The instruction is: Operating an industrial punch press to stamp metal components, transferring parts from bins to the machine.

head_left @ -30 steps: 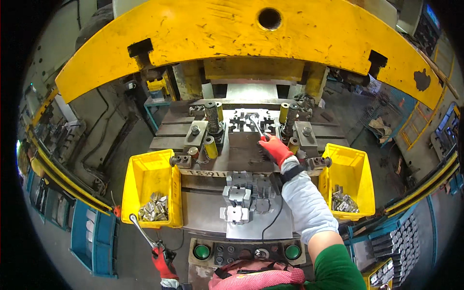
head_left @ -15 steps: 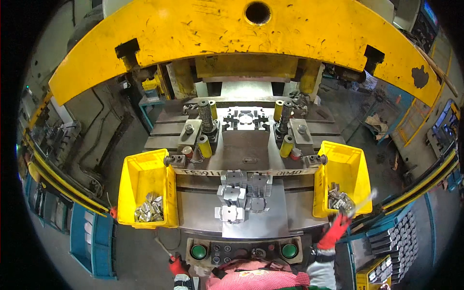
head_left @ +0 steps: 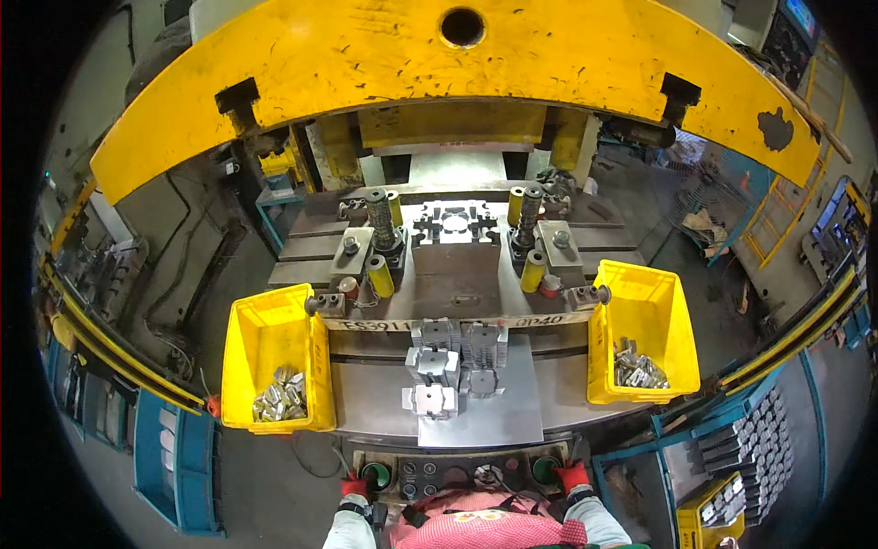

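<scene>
Both my hands wear red gloves and rest at the ends of the control panel [head_left: 476, 468]. My left hand [head_left: 355, 486] is beside the left green button [head_left: 376, 474]. It looks closed around a thin rod-like tool [head_left: 340, 457] that points up and away. My right hand [head_left: 572, 476] lies beside the right green button [head_left: 546, 469]; its fingers are too small and hidden to tell their shape, or whether they hold anything. Beyond the panel, several stacks of silvery metal plates [head_left: 431, 400] stand on a flat sheet [head_left: 512, 416]. Farther back sits the press's lower die [head_left: 455, 222].
Yellow bins [head_left: 240, 352] [head_left: 679, 334] holding small metal pieces flank the press bed. The yellow press beam [head_left: 549, 55] arches overhead. Guide posts [head_left: 382, 220] rise beside the die. At lower right, more metal parts [head_left: 754, 448] lie by a blue frame [head_left: 817, 430].
My right hand has come down from the right bin to the panel's right end; the bright tool it held no longer shows clearly. My left hand has moved up to the left button.
</scene>
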Demonstrator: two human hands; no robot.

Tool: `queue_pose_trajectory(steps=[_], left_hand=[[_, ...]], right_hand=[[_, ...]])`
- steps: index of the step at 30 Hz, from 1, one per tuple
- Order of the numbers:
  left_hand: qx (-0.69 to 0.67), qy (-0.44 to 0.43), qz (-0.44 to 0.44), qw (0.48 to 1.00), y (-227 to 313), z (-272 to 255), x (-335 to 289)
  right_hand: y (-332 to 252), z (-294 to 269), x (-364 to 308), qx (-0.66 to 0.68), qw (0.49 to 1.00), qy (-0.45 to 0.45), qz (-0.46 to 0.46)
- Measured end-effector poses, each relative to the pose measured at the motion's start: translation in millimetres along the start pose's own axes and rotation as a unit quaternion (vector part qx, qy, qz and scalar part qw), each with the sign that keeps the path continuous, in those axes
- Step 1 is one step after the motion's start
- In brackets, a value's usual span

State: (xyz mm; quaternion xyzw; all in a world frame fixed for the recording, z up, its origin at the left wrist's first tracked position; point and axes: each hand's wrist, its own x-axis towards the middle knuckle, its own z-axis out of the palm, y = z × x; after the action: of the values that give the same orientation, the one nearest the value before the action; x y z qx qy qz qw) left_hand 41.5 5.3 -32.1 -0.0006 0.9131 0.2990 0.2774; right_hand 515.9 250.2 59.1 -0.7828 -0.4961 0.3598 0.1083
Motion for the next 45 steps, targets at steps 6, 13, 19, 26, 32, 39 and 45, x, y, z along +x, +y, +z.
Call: queue_pose_trajectory(steps=[6,13,19,26,32,39,45], left_hand=[[-0.043,-0.014,-0.091,0.995,-27,-13,13],[0.017,0.058,-0.043,0.997,3,-22,-14],[-0.109,0.003,-0.011,0.994,4,-18,-9],[-0.040,0.026,-0.051,0.998,-4,-18,8],[-0.066,0.036,0.026,0.997,3,-5,-4],[-0.154,-0.046,0.090,0.983,-55,-72,-25],[-0.482,0.191,0.094,0.850,82,-191,-90]], right_hand=[[-6,14,6,-0.018,0.999,-0.026,-0.012],[-24,-3,-12,-0.024,0.999,-0.031,0.030],[9,18,7,0.039,0.999,0.033,-0.014],[-9,7,-4,0.014,1.000,0.025,0.013],[3,9,7,0.042,0.999,0.014,0.007],[60,4,50,0.358,0.928,0.102,0.001],[-80,-145,4,0.379,0.834,0.387,-0.105]])
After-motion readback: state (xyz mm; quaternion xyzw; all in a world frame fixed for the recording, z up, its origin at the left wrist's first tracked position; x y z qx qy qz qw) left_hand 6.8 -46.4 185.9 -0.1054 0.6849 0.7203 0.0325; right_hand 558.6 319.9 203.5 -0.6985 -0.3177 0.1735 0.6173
